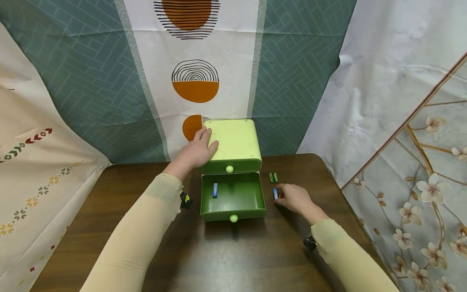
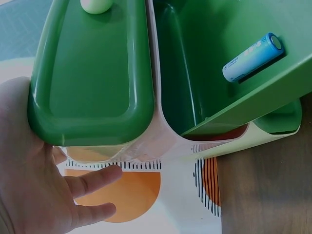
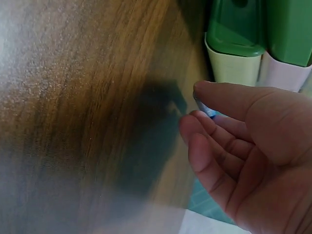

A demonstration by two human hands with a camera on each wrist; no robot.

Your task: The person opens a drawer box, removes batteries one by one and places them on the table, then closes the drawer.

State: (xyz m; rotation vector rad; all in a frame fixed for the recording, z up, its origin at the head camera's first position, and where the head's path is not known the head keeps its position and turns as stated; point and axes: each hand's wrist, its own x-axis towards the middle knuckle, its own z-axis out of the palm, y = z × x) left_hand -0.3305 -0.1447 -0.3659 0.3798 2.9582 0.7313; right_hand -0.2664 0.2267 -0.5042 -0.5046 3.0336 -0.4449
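Observation:
A small green drawer cabinet [image 1: 233, 140] stands on the table with a lower drawer [image 1: 238, 198] pulled out. One blue battery [image 2: 253, 57] lies inside that drawer, toward its left side. My left hand [image 1: 198, 151] rests on the cabinet's top left edge, fingers extended past the side. To the right of the drawer, my right hand [image 1: 294, 198] pinches another blue battery [image 1: 275, 193] between thumb and fingers, low over the table. In the right wrist view the fingers hide most of this battery. Two green batteries [image 1: 273, 177] lie side by side just beyond the right hand.
The brown wooden table [image 1: 233, 255] runs under everything. A patterned curtain [image 1: 292, 73] hangs behind the cabinet, with a flowered white cloth [image 1: 412, 194] on the right and a cream cloth [image 1: 40, 178] on the left. The upper drawer [image 2: 97, 73] is closed.

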